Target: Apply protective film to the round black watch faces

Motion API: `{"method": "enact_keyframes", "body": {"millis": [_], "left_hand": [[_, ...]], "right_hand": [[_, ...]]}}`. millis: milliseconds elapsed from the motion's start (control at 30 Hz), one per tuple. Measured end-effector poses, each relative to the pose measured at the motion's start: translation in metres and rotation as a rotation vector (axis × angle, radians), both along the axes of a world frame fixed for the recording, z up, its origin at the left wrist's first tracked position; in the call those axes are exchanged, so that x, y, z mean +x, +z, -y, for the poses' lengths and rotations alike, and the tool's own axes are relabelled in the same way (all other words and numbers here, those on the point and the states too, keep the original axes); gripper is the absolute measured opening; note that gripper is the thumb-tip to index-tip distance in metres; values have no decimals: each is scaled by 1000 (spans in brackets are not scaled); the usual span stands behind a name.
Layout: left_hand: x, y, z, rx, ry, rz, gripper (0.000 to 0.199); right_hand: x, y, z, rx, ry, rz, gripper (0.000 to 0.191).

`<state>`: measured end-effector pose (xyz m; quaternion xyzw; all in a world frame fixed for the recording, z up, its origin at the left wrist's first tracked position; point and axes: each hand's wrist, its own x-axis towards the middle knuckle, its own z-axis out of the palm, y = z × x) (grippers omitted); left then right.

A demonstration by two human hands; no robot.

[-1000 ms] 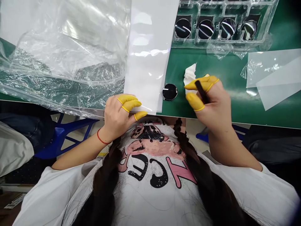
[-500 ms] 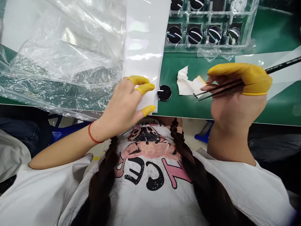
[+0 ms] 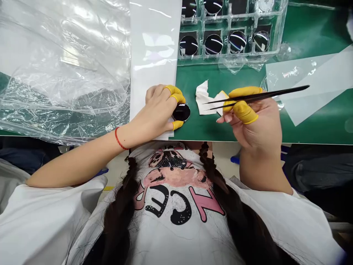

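A round black disc (image 3: 182, 112) with a shiny face lies at the front of the green table. Yellow finger covers on my left hand (image 3: 162, 106) touch its upper and lower edges, thumb below and fingers above. My right hand (image 3: 253, 114), also in yellow covers, is closed on black tweezers (image 3: 270, 94). Their tips point left and stand slightly apart, over a torn white cloth (image 3: 204, 98). A small white piece with a yellow edge (image 3: 221, 99) is partly hidden behind the tweezers and fingers.
At the top, a clear tray (image 3: 227, 57) holds several black discs in compartments. White glossy sheeting (image 3: 154, 48) runs left of it. Crumpled clear plastic bags (image 3: 68, 81) cover the left side. Translucent sheets (image 3: 309, 81) lie at the right.
My left fingers have closed in around the disc's edges. My right hand has shifted left and turned, swinging the tweezers nearly level. The whole view has shifted, moving the table items left.
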<state>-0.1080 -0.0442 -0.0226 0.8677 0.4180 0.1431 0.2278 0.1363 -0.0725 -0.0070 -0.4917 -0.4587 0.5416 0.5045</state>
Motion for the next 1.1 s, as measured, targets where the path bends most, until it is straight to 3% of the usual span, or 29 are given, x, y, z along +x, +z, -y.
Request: {"method": "enact_keyframes", "body": {"millis": [167,367,467,600,733,867,1100], "left_hand": [[-10,3,3,14,-38,157,42],[-20,10,9,-177,15,429,47],[-22,12,15,-342,58,587,50],[-22,17,21,-517,28,735,51],[-23,19,26,-499,25,725,55],[-25,18,28,-452,42,655,55],[-24,9,29,-412,117,633,57]], "right_hand": [[-1,-4,-6,75,13,-3,32],[-7,1,0,211,44,-99,16],[-13,11,10,323,203,93,13],[-25,21,12,556,523,486,32],[-37,20,5,640,731,751,38],[-42,12,4,587,862,917,30],[-38,7,3,599,905,750,25]]}}
